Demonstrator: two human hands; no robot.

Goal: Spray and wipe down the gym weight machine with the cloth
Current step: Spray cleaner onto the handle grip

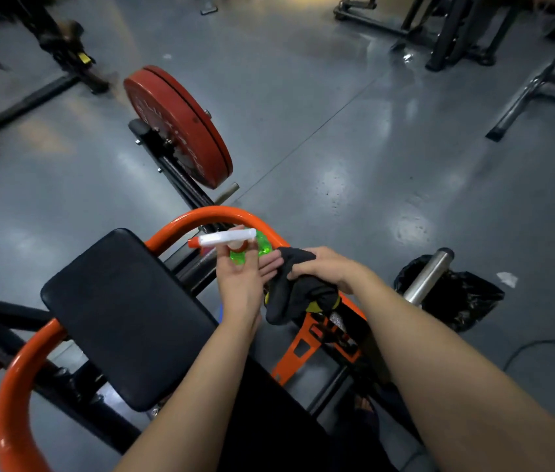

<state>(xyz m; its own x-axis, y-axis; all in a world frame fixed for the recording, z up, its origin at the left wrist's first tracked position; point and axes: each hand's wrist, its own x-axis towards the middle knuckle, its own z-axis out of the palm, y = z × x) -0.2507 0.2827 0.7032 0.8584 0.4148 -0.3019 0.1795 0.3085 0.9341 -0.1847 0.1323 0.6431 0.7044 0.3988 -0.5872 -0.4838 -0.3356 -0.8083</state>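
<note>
While the left hand (240,284) grips a green-filled spray bottle (228,239), the right hand (325,267) curls fingers (303,270) round the cloth (299,296).

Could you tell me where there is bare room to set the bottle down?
The black pad is bare on top, bordered by the orange tube. The floor between the red plate and the black bag is open. It is crowded where the left hand holds the spray bottle and the right hand grips the cloth.
</note>
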